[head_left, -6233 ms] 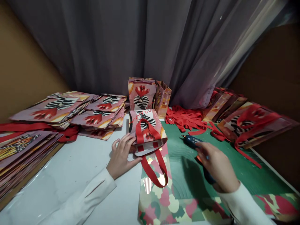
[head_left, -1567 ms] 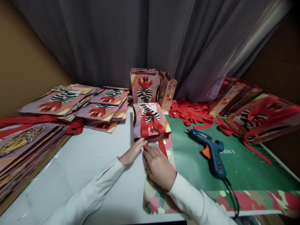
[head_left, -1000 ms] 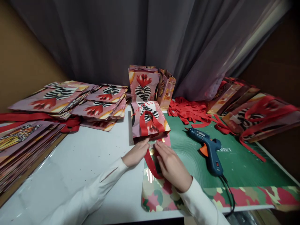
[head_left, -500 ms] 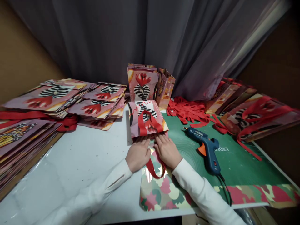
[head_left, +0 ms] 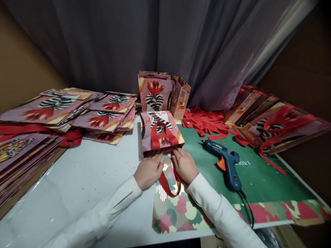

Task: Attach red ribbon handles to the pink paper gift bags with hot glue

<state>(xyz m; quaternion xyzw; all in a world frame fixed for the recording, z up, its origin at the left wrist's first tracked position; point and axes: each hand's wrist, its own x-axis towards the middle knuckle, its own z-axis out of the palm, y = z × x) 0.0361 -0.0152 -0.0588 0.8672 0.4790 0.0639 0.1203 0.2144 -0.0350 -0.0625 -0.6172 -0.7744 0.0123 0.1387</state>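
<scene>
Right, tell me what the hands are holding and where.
Both hands, left hand and right hand, press flat on the gift bag at its open near edge, either side of the red ribbon handle.

Legible markings: none fully readable.
Green cutting mat [head_left: 258, 179]: pale printed lettering beside the glue gun [head_left: 227, 164], too small and inverted to read.
</scene>
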